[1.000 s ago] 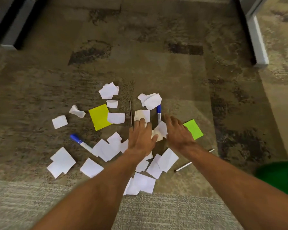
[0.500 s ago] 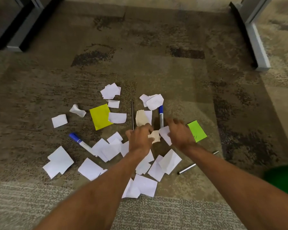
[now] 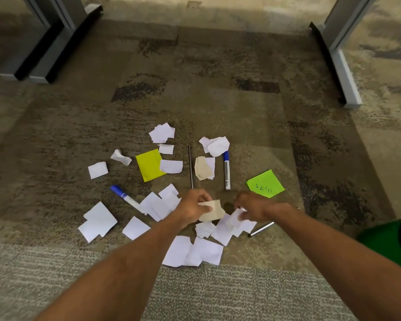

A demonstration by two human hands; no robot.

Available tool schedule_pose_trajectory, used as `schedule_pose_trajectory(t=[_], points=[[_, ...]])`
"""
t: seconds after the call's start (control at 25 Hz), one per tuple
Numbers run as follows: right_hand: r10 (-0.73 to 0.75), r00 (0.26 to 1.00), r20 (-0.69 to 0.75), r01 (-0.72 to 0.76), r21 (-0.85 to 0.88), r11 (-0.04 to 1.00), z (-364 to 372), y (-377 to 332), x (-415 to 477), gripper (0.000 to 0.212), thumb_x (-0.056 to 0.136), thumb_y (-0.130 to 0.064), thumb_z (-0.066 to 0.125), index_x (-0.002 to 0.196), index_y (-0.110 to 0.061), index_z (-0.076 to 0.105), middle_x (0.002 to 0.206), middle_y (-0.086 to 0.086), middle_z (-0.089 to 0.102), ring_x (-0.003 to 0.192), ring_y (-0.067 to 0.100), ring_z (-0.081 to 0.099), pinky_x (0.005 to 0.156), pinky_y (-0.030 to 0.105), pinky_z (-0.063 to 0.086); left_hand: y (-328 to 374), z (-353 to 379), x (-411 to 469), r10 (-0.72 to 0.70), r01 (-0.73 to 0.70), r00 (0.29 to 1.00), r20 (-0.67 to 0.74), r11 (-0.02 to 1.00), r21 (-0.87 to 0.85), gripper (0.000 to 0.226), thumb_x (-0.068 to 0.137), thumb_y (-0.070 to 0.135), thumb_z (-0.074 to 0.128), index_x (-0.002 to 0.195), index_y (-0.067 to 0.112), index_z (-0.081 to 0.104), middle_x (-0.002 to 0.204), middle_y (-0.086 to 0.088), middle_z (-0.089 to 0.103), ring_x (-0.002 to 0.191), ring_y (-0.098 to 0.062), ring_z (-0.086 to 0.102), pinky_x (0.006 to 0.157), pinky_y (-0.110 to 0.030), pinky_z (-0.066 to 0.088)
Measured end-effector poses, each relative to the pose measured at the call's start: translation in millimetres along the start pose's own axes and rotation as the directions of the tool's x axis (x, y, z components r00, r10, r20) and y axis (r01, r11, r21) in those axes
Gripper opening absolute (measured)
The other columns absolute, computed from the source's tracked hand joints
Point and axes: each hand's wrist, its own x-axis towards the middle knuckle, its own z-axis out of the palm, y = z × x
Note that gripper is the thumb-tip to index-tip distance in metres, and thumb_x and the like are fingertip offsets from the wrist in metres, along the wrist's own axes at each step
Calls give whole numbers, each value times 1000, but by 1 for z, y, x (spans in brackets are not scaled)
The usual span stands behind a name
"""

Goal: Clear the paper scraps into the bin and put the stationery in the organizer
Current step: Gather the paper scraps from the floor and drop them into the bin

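Several white paper scraps (image 3: 97, 220) lie scattered on the carpet. My left hand (image 3: 191, 206) pinches a beige scrap (image 3: 214, 213) just above the floor. My right hand (image 3: 250, 208) is closed on a white scrap (image 3: 235, 217). A yellow sticky note (image 3: 148, 164) lies left of centre and a green sticky note (image 3: 265, 184) lies right of my hands. One blue-capped marker (image 3: 226, 170) lies beyond my hands, another marker (image 3: 125, 198) to the left. A thin dark rod (image 3: 190, 165) and a silver pen (image 3: 262, 228) also lie there. No bin or organizer is in view.
Grey furniture feet stand at the back left (image 3: 44, 56) and back right (image 3: 344, 72). A green object (image 3: 389, 244) shows at the right edge. A lighter carpet strip (image 3: 218, 295) runs along the near side.
Both hands have drawn back toward me, each lifting a scrap off the floor. The camera has tilted up, showing more of the far carpet and the green note uncovered.
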Motion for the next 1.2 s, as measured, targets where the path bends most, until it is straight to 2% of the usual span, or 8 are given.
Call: schedule_pose_trajectory(t=[0.4, 0.6, 0.68, 0.76, 0.84, 0.92, 1.04, 1.2], points=[[80, 975, -208, -86, -21, 996, 35, -13, 6, 42, 80, -1, 59, 120, -11, 49, 124, 16, 47, 113, 36, 53, 84, 38, 47, -4, 21, 4, 95, -49, 994, -62, 852, 521, 55, 77, 11, 74, 124, 17, 46, 133, -7, 47, 124, -27, 45, 103, -40, 40], [122, 971, -204, -131, -34, 991, 29, -12, 4, 39, 81, -3, 56, 117, -12, 50, 122, 15, 56, 111, 34, 56, 78, 35, 47, 0, 14, -1, -55, 45, 998, 34, 969, 241, 31, 77, 7, 75, 102, 16, 59, 114, -9, 61, 110, -26, 56, 90, -32, 48], [114, 981, -154, -118, -17, 993, 18, -12, 6, 36, 80, -5, 59, 115, -13, 56, 124, 15, 56, 113, 32, 56, 87, 37, 49, -1, 1, -11, 16, -22, 997, 75, 997, 77, 22, 79, 7, 71, 88, 20, 55, 96, -5, 61, 95, -23, 59, 72, -26, 50], [74, 986, -146, -75, 0, 997, 1, -19, 8, 29, 79, -4, 59, 107, -11, 61, 120, 14, 59, 110, 31, 57, 85, 36, 49, -6, -17, -19, 188, -180, 982, -32, 970, 166, 18, 83, 10, 63, 83, 22, 49, 91, 0, 54, 93, -23, 54, 72, -31, 46], [24, 985, -169, -25, -1, 1000, -15, -29, 14, 24, 81, -3, 58, 105, -8, 62, 118, 13, 60, 108, 29, 57, 84, 35, 47, -17, -31, -24, 389, -273, 911, -140, 821, 500, 14, 86, 12, 55, 98, 16, 49, 106, -4, 53, 106, -26, 48, 83, -37, 43], [-4, 977, -211, 8, 22, 1000, -32, -41, 23, 20, 85, -3, 57, 104, -7, 62, 115, 12, 61, 106, 27, 58, 82, 33, 46, -30, -39, -24, 459, -228, 873, -165, 684, 693, 41, 85, 8, 54, 124, 9, 43, 128, -11, 49, 122, -29, 44, 96, -39, 42], [-8, 966, -257, 25, 63, 998, -46, -53, 44, 25, 87, -3, 57, 111, -10, 58, 120, 13, 61, 107, 26, 58, 84, 33, 49, -47, -38, -20, 358, -171, 927, -109, 665, 727, 79, 79, -4, 63, 144, 7, 21, 150, -17, 30, 138, -32, 32, 110, -38, 35], [7, 955, -296, 20, 87, 996, -56, -52, 75, 53, 84, 1, 59, 132, -14, 42, 134, 18, 50, 119, 32, 51, 87, 34, 44, -73, -27, -12, 326, -182, 943, -67, 673, 717, 85, 82, 1, 63, 149, 16, 12, 159, -11, 14, 146, -29, 17, 118, -38, 21]])
